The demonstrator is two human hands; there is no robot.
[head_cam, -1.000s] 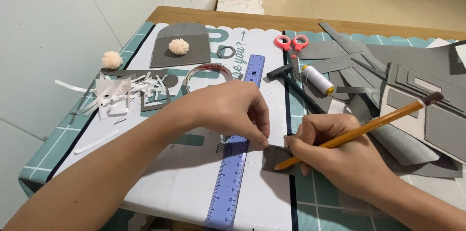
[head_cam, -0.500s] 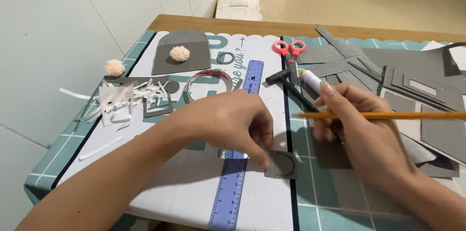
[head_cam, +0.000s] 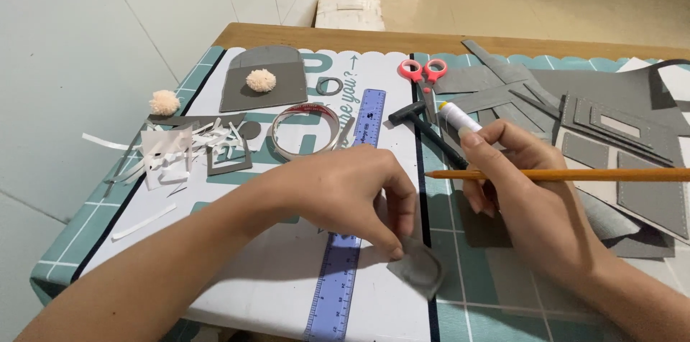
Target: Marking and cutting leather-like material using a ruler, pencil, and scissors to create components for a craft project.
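A small grey felt piece (head_cam: 417,269) lies near the front edge of the worktop (head_cam: 302,33), on the white sheet (head_cam: 287,270) just right of the blue ruler (head_cam: 345,241). The left hand (head_cam: 352,195) reaches over the ruler and pinches the piece's upper left corner between fingertips and thumb, fingers closed together on it. The right hand (head_cam: 528,191) rests just to the right, on the teal cutting mat (head_cam: 460,299), fingers curled and clamped on an orange pencil (head_cam: 568,174) that lies level, its point toward the left hand. A darker grey felt patch (head_cam: 481,223) lies under the right hand.

Behind the right hand stand a white thread spool (head_cam: 458,118) and a small black hammer (head_cam: 420,123), with red-handled scissors (head_cam: 424,76) beyond them. Grey felt offcuts and stitched panels (head_cam: 618,141) are heaped at the right. Behind the left hand lies a tape ring (head_cam: 305,130), and farther back an arched grey felt panel (head_cam: 262,83) carrying a cream pompom (head_cam: 261,80), with a small grey ring (head_cam: 330,86) beside it. A second pompom (head_cam: 164,102) sits at the mat's left edge, near a litter of white paper strips (head_cam: 169,148) and a grey felt frame (head_cam: 228,155).
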